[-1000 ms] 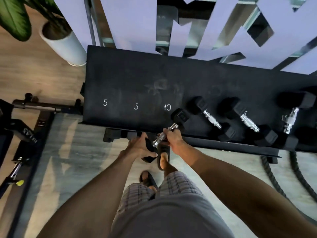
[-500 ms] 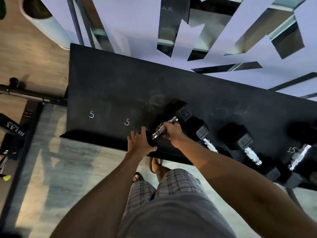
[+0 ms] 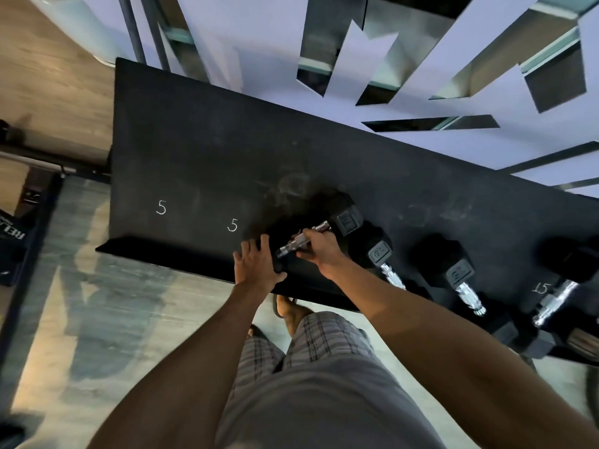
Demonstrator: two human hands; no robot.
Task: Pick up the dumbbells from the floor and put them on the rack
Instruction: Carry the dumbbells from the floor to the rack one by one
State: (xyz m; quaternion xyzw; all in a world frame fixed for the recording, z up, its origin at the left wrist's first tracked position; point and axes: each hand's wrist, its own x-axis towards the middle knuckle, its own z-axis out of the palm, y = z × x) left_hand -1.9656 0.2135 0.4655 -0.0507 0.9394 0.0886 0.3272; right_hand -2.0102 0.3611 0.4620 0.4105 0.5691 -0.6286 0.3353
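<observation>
Rack [image 3: 194,163] runs left to right, lip nearest. Dumbbell [image 3: 346,218] on the shelf at the middle, right hand [image 3: 319,251] on its handle, left hand [image 3: 257,265] on its near head. Second dumbbell [image 3: 381,252] just beside on the right, then third dumbbell [image 3: 458,273] and fourth dumbbell [image 3: 554,299]. Planter [image 3: 81,24] behind the rack's left corner.

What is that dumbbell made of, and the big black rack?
The dumbbell handle looks like chromed steel: silvery, glinting. Its end looks like matte black rubber or coated iron; hard to tell. The rack looks like dull black painted metal, maybe rubber-topped, with pale scuffs.
</observation>
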